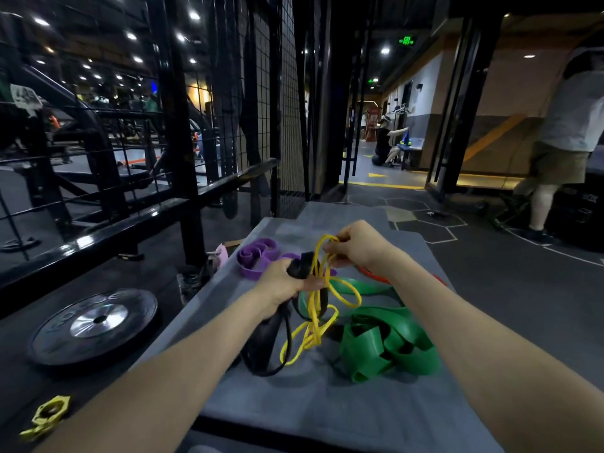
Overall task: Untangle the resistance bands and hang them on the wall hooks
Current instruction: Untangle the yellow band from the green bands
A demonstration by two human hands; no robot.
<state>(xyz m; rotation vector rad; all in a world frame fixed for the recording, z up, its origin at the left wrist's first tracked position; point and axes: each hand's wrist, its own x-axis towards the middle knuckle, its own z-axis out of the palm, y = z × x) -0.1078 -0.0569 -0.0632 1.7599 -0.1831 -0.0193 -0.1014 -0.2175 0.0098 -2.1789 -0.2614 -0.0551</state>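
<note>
Surrounding the grey mat (327, 403): a black weight plate (93, 325) with a silver hub lies on the floor left of the mat, a yellow collar clip (47, 416) nearer the camera than the plate. Black railing and wire mesh panel (261, 93) stand beyond the mat's left side; wall hooks not made out. A second person (562, 142) in grey shirt and shorts stands well right of the mat, another figure far down the corridor.

Bands on the mat: purple band (258, 258) coiled at the far left corner, wide green band (382, 344) bunched in folds at right-centre, orange band (376, 276) mostly hidden behind the right forearm at the far right.

Yellow band (318, 315), thin and cord-like, hangs in tangled loops above the mat's middle, wound around the black band (264, 348), which droops to the mat. Left hand (284, 282) has fingers curled tight around the black band's upper bend, thumb also pressing yellow strands. Right hand (356, 246) pinches the top loop of the yellow band, lifted above the mat. Both forearms cross over the mat's near half.
</note>
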